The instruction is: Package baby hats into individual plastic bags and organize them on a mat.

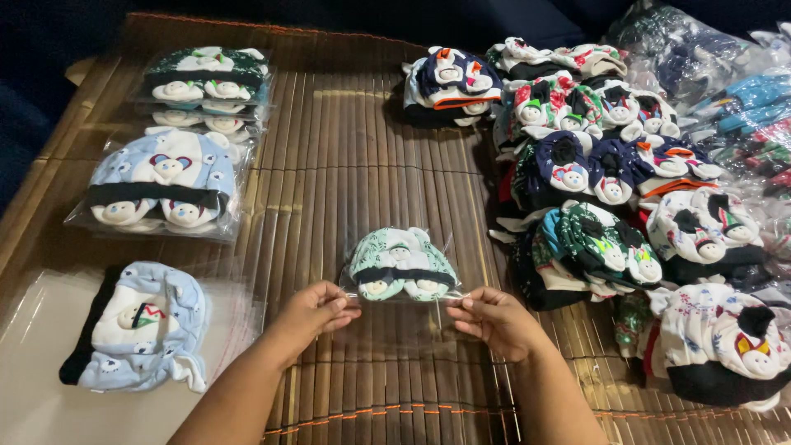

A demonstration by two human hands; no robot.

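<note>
While both hands pinch the clear plastic bag [401,317] holding the mint-green baby set [400,265], sealing seems underway; left hand [311,316] and right hand [492,320] grip its open flap, which needs folding flat next.

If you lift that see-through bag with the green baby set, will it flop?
Probably: the clear bag looks thin and shiny, so likely floppy and slippery. The soft green set seems light. Both hands, left and right, pinch its edges.

My left grip [317,311] & right grip [486,317] pinch a clear, glossy plastic bag [401,309] w/ soft matt cloth baby set [400,265] inside. Under it, a ribbed brown bamboo-slat mat [346,165], dull finish. Packed sets [165,185] at left shine w/ the same glossy film.
</note>
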